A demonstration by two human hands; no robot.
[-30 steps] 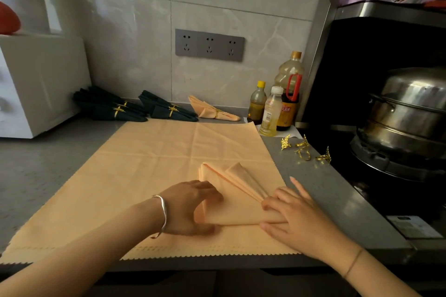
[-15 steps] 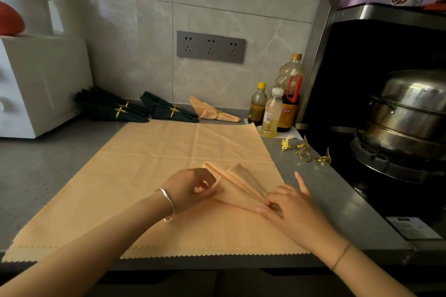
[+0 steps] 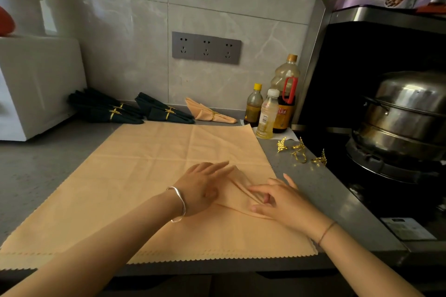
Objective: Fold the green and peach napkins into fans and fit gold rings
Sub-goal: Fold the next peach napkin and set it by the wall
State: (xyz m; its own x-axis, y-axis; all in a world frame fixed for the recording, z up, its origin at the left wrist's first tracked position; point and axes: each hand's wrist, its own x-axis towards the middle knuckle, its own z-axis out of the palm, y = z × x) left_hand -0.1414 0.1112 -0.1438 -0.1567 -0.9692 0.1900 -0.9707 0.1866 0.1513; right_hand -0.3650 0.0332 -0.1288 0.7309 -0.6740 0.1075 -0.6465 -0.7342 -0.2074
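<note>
Two hands work on one half-folded peach napkin (image 3: pixel 237 182), which lies on the right part of a large peach cloth (image 3: pixel 144 176) spread over the grey counter (image 3: pixel 321 190). The left hand (image 3: pixel 202 188) is flat, with the fingers straight and close together. Its palm and fingers rest on the left side of the napkin and press it down, and it grasps nothing. A silver bracelet (image 3: pixel 178 205) sits on this wrist.

The right hand (image 3: pixel 280 202) is at the narrow end of the folds, where the pleats come together. Here the fingers are curled, and we see the thumb and the forefinger closed on the cloth in a pinch, while the little finger stands up free. How many layers are inside this pinch, we cannot tell.

The gold rings (image 3: pixel 299 152) with small leaf shapes lie on the bare counter just beside the right edge of the cloth, apart from both hands. Near the wall, behind the cloth, there are green napkins (image 3: pixel 135 111) already folded and bound with gold, and to their right one finished peach fan (image 3: pixel 210 113) with its ring. Some bottles (image 3: pixel 268 116) stand to the right of the fan, and a steel pot (image 3: pixel 405 113) is on the stove at the far right.
</note>
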